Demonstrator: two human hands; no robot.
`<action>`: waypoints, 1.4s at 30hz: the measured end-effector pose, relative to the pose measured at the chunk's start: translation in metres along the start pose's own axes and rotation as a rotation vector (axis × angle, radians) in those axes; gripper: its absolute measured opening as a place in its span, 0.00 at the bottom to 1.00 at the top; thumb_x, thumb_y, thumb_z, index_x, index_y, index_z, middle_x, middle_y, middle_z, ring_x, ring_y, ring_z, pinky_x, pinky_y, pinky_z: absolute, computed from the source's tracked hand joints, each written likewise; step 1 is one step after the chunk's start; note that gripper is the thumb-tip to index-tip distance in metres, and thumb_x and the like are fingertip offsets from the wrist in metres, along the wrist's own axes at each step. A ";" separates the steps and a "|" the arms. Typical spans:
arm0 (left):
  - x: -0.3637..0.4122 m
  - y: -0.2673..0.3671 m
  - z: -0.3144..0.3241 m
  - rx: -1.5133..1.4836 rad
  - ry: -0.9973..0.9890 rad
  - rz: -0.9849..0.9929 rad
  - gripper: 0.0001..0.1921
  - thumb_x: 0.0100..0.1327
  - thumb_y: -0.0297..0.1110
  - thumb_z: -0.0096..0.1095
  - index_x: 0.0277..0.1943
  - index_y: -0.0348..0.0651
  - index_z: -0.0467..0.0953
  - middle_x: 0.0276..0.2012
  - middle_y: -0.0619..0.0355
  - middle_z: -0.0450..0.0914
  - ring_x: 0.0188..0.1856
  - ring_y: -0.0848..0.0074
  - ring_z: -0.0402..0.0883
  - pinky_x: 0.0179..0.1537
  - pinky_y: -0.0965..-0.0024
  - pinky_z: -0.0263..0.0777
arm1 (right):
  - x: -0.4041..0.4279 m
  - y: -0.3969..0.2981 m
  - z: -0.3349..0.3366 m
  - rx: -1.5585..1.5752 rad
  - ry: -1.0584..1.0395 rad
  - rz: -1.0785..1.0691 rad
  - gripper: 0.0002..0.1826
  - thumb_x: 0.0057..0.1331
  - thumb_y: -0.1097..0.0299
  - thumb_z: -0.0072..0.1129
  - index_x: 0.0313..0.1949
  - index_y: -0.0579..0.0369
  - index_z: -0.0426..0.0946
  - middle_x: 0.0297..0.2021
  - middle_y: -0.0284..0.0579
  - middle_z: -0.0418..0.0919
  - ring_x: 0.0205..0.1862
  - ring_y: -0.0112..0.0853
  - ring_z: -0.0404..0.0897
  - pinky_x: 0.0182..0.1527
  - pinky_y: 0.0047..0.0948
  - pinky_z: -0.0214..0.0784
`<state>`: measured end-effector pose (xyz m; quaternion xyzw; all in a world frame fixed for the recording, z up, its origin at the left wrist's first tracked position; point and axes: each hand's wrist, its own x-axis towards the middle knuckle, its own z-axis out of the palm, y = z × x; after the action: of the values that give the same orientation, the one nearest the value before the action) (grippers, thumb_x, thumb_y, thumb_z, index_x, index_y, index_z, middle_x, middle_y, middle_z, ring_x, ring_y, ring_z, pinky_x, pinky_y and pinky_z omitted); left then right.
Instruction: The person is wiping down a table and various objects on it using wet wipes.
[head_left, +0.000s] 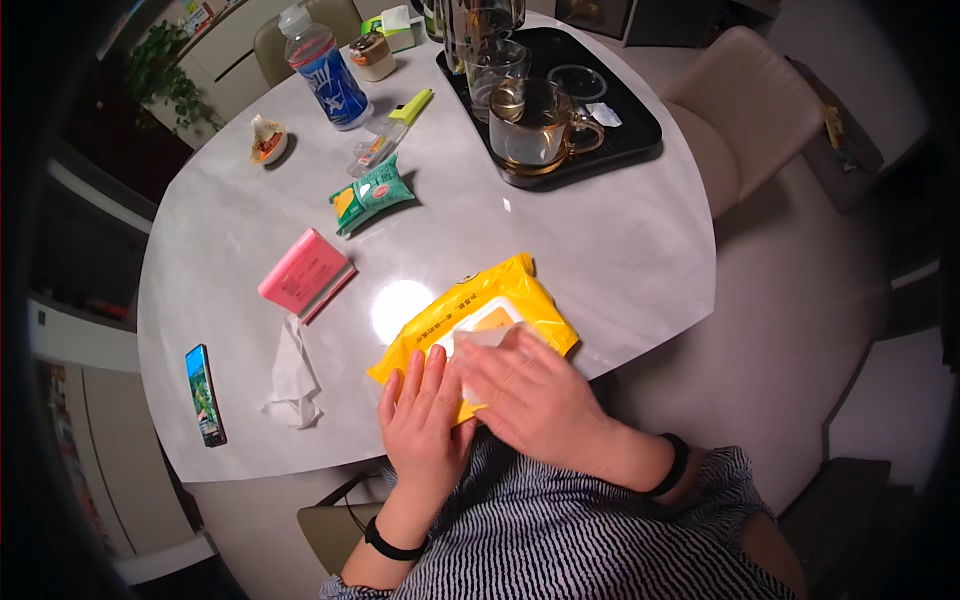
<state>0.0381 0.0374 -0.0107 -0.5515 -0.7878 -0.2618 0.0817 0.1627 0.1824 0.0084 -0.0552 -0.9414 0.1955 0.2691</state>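
A yellow soft pack of wet wipes (442, 319) lies near the table's front edge, its white-rimmed lid facing up. My right hand (532, 397) is laid flat over the lid with a white tissue or wipe (484, 339) under its fingers. On the pack's near left side rests my left hand (424, 416), fingers on top and the thumb down by the near edge. Both hands cover much of the lid, so whether it is raised cannot be told. A crumpled white tissue (292, 382) lies to the left, touching a pink tissue packet (307, 275).
A phone (204, 394) with its screen lit lies at the left. Farther back are a green snack packet (373, 195), a small bowl (268, 142), a blue-labelled bottle (330, 79) and a yellow-green utility knife (411, 107). The black tray (637, 142) holds a glass mug (529, 135).
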 end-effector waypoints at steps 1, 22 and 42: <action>0.001 0.000 0.000 0.038 -0.010 0.004 0.32 0.60 0.35 0.73 0.68 0.41 0.76 0.69 0.47 0.77 0.72 0.55 0.74 0.74 0.50 0.58 | -0.001 0.003 -0.002 0.003 -0.003 -0.002 0.26 0.66 0.63 0.62 0.59 0.67 0.78 0.62 0.54 0.80 0.66 0.43 0.77 0.72 0.48 0.64; -0.005 -0.003 0.005 0.024 0.017 -0.010 0.39 0.62 0.37 0.72 0.73 0.30 0.66 0.69 0.45 0.77 0.72 0.55 0.74 0.75 0.48 0.57 | 0.012 0.015 -0.005 -0.178 -0.052 0.116 0.28 0.70 0.60 0.61 0.63 0.67 0.75 0.64 0.58 0.77 0.69 0.47 0.74 0.75 0.50 0.59; -0.002 -0.001 0.002 0.062 -0.005 0.001 0.34 0.68 0.43 0.67 0.73 0.35 0.69 0.70 0.45 0.76 0.73 0.56 0.74 0.76 0.49 0.55 | 0.013 0.011 0.000 -0.142 -0.058 0.117 0.28 0.69 0.61 0.61 0.64 0.65 0.74 0.65 0.57 0.76 0.67 0.46 0.74 0.75 0.48 0.59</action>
<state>0.0387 0.0370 -0.0137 -0.5497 -0.7954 -0.2361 0.0970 0.1523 0.1956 0.0103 -0.1232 -0.9555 0.1452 0.2254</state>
